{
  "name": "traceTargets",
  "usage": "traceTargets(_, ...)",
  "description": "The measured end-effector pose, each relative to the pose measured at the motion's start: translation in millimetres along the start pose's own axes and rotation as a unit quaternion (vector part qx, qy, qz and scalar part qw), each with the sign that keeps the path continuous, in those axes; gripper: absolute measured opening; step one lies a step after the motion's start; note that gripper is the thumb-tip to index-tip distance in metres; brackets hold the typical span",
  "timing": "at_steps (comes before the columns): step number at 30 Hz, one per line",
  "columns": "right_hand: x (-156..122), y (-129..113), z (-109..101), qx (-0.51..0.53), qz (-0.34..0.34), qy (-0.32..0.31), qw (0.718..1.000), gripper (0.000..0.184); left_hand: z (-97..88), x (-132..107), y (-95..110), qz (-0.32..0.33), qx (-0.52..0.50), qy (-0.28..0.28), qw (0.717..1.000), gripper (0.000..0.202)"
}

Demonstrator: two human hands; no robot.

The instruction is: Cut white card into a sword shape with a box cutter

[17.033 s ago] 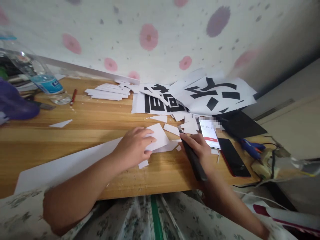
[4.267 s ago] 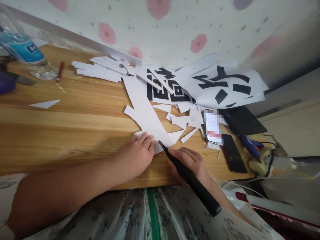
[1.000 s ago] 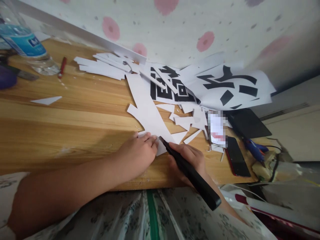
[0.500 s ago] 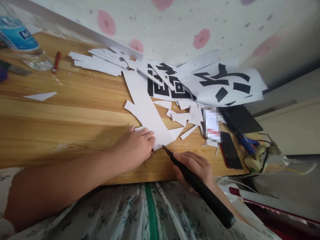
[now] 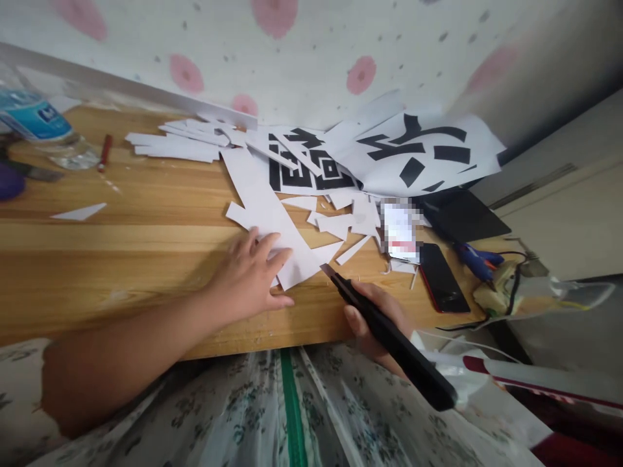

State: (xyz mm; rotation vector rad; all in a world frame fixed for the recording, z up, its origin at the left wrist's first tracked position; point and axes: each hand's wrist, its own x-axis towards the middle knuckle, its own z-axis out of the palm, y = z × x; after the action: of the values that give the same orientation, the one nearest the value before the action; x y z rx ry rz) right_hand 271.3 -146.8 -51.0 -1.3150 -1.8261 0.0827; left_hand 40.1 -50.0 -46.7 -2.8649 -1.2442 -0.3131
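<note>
A white board piece (image 5: 272, 214), cut to a long shape with a side arm, lies flat on the wooden table. My left hand (image 5: 256, 269) rests at its near left edge, fingers spread, with the thumb out toward me. In my right hand (image 5: 382, 311) is a black utility knife (image 5: 389, 340), its handle slanting down to the right. The blade tip sits just right of the board's near end, close to a pointed white offcut (image 5: 328, 253). Other white scraps (image 5: 335, 224) lie beyond the knife.
Printed sheets with bold black characters (image 5: 413, 152) lean at the back by the wall. A lit phone (image 5: 400, 227), a dark phone (image 5: 442, 279) and a blue glue gun (image 5: 479, 259) are at the right. A water bottle (image 5: 46, 123) and red pen (image 5: 104, 154) stand at the left.
My left hand has opened, its fingers spreading from the closer press on the board. The knife blade has moved off the board's near corner to its right. The view has shifted slightly.
</note>
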Motion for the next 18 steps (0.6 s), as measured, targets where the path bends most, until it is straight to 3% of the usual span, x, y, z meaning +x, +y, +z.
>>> traceTargets(4,2,13,11,-0.009,-0.021,-0.009,1.000,0.045,1.3,3,4,-0.004,-0.017,-0.013,1.000,0.060)
traceTargets(7,4,25,10,-0.086,-0.023,-0.063,0.994,0.042,-2.0,6,4,0.000,-0.046,-0.004,0.999,0.048)
traceTargets(12,11,39,7,-0.174,-0.044,-0.133,0.975,0.041,-10.9,4,-3,0.024,-0.098,0.086,0.991,0.041)
traceTargets(15,14,41,10,-0.137,-0.039,-0.097,0.985,0.043,-17.9,-3,-4,0.047,-0.117,0.140,0.982,0.035)
traceTargets(18,17,35,13,-0.039,-0.007,0.011,0.999,0.035,-25.6,-11,1,0.069,-0.118,0.157,0.978,0.032)
